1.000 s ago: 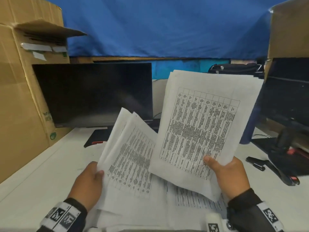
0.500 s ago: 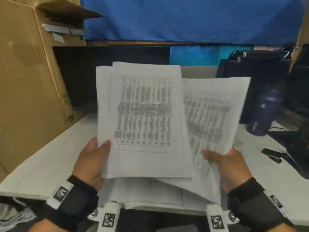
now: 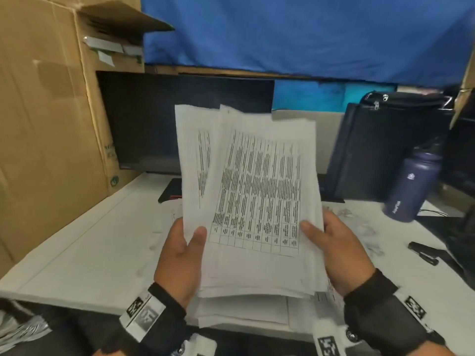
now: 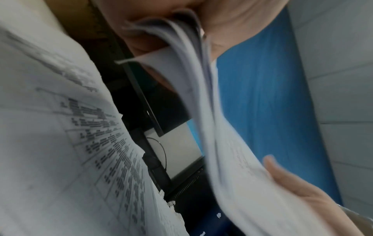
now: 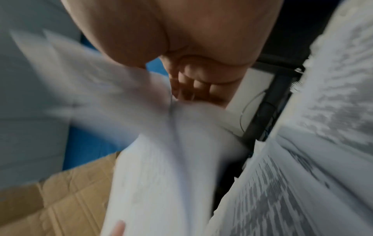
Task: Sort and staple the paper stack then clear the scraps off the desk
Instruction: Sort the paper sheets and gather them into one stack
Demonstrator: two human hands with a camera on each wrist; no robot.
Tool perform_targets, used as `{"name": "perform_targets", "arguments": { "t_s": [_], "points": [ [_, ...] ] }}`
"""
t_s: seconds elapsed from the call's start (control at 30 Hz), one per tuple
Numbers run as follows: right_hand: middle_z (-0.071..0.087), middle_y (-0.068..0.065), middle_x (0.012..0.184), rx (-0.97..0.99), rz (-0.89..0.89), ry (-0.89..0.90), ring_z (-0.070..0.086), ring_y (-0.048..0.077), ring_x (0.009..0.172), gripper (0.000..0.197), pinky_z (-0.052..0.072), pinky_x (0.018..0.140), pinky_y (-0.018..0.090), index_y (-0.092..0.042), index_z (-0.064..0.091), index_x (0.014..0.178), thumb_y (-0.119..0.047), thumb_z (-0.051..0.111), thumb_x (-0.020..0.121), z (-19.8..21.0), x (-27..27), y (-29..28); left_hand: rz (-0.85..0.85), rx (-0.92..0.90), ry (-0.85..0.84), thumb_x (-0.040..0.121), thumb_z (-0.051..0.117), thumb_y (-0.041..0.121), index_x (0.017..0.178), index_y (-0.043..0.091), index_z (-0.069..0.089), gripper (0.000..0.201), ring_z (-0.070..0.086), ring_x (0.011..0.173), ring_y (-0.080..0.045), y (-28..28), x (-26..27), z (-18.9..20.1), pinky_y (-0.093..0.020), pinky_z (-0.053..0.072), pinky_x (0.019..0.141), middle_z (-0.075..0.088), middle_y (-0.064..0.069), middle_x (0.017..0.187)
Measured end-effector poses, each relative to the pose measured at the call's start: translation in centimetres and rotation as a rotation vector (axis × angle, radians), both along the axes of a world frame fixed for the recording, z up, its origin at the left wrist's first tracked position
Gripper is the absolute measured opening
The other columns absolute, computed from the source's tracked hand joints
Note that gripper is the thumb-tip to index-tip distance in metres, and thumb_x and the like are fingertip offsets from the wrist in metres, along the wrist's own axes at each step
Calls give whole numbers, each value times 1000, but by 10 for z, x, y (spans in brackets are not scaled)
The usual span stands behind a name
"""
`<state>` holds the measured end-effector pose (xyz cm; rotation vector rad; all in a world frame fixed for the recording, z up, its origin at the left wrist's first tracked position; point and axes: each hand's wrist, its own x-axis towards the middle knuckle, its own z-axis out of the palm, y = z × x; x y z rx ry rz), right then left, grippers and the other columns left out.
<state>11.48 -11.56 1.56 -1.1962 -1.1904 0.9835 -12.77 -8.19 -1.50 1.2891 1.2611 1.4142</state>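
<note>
Both hands grasp the paper stack (image 3: 257,191): the left hand (image 3: 180,258) holds its lower left edge with the thumb laid across the front sheet, and the right hand (image 3: 339,253) holds the lower right edge the same way, thumb on the printed table and fingers behind. The left wrist view shows the sheets (image 4: 181,39) pinched between thumb and fingers, their edges fanned; the right wrist view is blurred, but fingers (image 5: 193,86) curl against the back of the paper. The stack is held upright, tilted a little to the right, above the near edge of the white desk (image 3: 90,258), with the front sheets splayed so that a second page shows at the left. More printed sheets (image 3: 244,312) lie flat on the desk below the hands. Behind the stack stands a dark monitor (image 3: 159,124). To the left are cardboard boxes (image 3: 46,124), and a blue cloth (image 3: 295,32) hangs along the back. To the right stand a black bag (image 3: 380,150) and, just beside it, a dark blue bottle (image 3: 411,186). A black stapler (image 3: 424,253) lies on the desk well apart from the right hand.
</note>
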Motion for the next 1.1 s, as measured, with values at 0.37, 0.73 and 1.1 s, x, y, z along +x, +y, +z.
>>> {"name": "perform_targets", "arguments": {
  "t_s": [0.37, 0.73, 1.1],
  "points": [
    [56, -44, 110, 154, -79, -304, 54, -22, 104, 64, 44, 87, 9, -40, 26, 142, -9, 57, 95, -6, -18, 11, -130, 103, 120, 90, 55, -7, 131, 51, 34, 74, 58, 112, 3, 2, -7, 5, -26, 46, 97, 59, 20, 124],
    [56, -13, 122, 465, -251, -197, 63, -4, 104, 95, 52, 75, 9, -47, -1, 152, 7, 51, 93, 39, -26, 18, -170, 241, 124, 97, 59, 10, 141, 72, 3, 94, 45, 131, 0, 4, -12, 13, -44, 38, 115, 38, 19, 147],
    [33, -12, 119, 555, -248, -507, 51, 2, 105, 62, 56, 89, 37, -51, 32, 128, -6, 54, 91, 71, -33, 26, -87, 150, -71, 102, 48, 7, 131, 38, 51, 42, 62, 113, 2, 13, -1, -10, -34, 43, 109, 68, 20, 120]
  ]
}}
